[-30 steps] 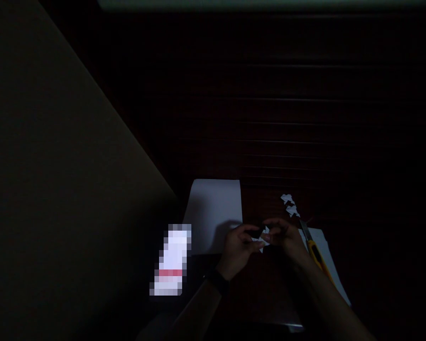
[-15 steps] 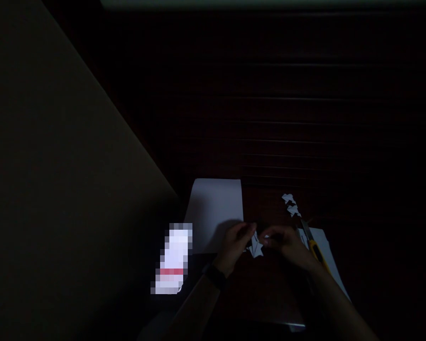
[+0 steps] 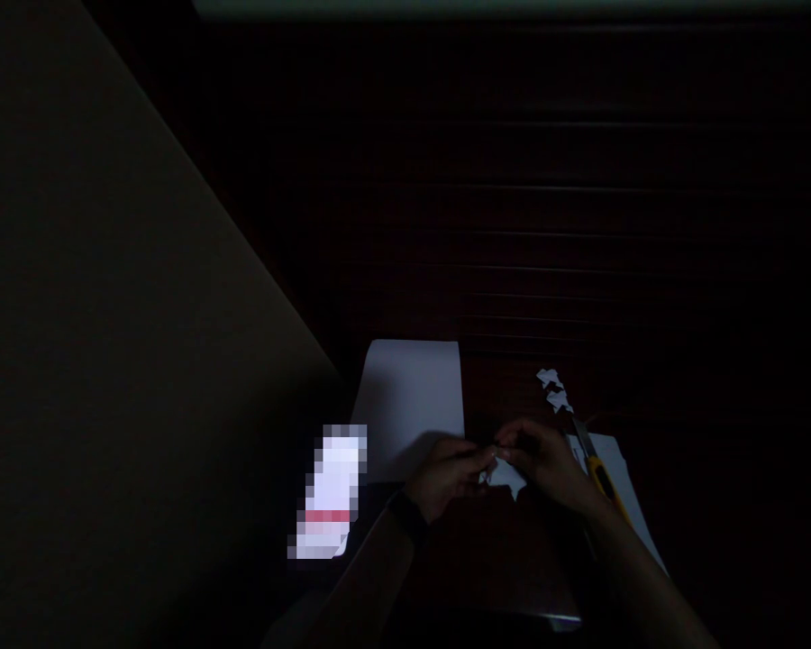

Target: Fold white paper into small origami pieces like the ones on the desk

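A small piece of folded white paper, with pointed corners, is pinched between my two hands above the dark table. My left hand, with a dark band at the wrist, grips its left side. From the upper right, the fingers of my right hand close on its top edge. Fingertips cover part of the paper, and the dim light hides its finer folds. Beyond my right hand lie small folded paper shapes with similar points.
A yellow utility knife with its blade out rests on white paper sheets at the right. A blank white sheet lies behind my left hand. At the left glows a blurred-out bright screen. A wall rises on the left.
The folded paper has turned and moved slightly right, now showing a broader face. My left hand has shifted a little right and down; my right fingers have come onto the paper beside it.
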Demonstrator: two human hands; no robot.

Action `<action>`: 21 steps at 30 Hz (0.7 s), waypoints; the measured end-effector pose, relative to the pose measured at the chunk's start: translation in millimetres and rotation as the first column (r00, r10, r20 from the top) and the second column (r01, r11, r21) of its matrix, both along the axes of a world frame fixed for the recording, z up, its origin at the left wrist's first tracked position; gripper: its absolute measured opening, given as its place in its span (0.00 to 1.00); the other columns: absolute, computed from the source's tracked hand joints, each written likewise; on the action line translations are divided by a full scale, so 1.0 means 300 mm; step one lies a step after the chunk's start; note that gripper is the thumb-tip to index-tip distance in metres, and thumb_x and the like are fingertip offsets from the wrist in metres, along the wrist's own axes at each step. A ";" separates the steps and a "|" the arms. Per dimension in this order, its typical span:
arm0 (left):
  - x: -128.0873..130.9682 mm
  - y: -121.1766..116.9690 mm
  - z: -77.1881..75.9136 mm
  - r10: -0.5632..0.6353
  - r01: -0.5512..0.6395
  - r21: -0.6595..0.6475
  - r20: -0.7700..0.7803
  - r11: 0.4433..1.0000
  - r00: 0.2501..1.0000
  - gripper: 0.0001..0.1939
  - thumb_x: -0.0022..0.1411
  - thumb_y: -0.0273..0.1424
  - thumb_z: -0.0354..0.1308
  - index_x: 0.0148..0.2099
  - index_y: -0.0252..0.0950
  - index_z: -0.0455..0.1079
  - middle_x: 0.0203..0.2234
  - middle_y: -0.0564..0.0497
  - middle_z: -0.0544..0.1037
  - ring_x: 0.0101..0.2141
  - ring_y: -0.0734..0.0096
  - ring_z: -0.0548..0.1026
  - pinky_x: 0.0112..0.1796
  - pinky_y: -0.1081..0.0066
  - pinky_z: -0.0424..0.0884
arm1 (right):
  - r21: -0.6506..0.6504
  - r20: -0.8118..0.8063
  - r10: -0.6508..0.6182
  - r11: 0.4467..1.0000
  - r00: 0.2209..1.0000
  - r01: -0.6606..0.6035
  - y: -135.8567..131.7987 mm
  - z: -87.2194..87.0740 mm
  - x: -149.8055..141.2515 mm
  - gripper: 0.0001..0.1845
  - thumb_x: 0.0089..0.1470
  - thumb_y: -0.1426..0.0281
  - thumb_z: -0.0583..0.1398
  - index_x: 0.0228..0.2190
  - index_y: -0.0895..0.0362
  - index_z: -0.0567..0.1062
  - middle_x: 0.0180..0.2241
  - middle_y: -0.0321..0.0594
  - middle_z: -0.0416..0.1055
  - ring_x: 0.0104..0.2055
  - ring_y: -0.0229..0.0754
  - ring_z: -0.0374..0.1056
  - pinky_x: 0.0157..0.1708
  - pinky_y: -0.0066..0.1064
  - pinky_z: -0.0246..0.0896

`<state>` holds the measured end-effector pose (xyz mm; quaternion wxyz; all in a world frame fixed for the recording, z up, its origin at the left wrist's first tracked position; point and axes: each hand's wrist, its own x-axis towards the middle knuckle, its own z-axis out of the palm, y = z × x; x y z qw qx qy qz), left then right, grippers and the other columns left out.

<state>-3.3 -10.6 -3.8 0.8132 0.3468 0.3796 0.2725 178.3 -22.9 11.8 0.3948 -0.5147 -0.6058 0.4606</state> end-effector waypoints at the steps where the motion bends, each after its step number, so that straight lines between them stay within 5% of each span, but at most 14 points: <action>1: 0.003 -0.003 -0.004 0.001 -0.001 0.001 0.008 1.000 1.000 0.17 0.49 0.40 0.62 0.34 0.29 0.73 0.28 0.46 0.74 0.27 0.72 0.73 0.29 0.72 0.68 | 0.006 0.008 0.011 1.000 1.000 -0.011 0.001 -0.006 0.001 0.07 0.48 0.68 0.61 0.32 0.56 0.72 0.29 0.37 0.71 0.32 0.40 0.67 0.32 0.30 0.62; 7: 0.013 -0.004 -0.032 0.146 -0.146 -0.002 -0.014 0.989 0.989 0.17 0.48 0.40 0.63 0.36 0.31 0.72 0.31 0.45 0.75 0.31 0.70 0.74 0.32 0.70 0.69 | 0.141 0.102 -0.134 0.983 0.986 0.119 0.002 -0.011 -0.004 0.06 0.50 0.67 0.60 0.33 0.54 0.74 0.33 0.40 0.72 0.38 0.44 0.67 0.39 0.36 0.62; 11: 0.008 0.008 -0.037 0.298 -0.298 -0.025 -0.001 0.954 0.955 0.18 0.48 0.40 0.64 0.38 0.33 0.71 0.35 0.44 0.75 0.33 0.67 0.75 0.36 0.66 0.71 | 0.206 0.144 -0.056 0.978 0.988 0.025 -0.009 -0.002 -0.014 0.07 0.50 0.68 0.60 0.34 0.51 0.76 0.46 0.41 0.67 0.49 0.47 0.63 0.49 0.41 0.57; 21: 0.015 0.004 -0.025 0.263 -0.264 -0.007 0.054 0.965 0.963 0.20 0.50 0.37 0.63 0.46 0.37 0.68 0.40 0.44 0.73 0.35 0.67 0.75 0.36 0.63 0.72 | 0.177 0.098 0.055 0.982 0.994 -0.072 -0.008 -0.011 -0.033 0.06 0.50 0.72 0.60 0.33 0.52 0.75 0.43 0.41 0.69 0.47 0.45 0.65 0.47 0.37 0.58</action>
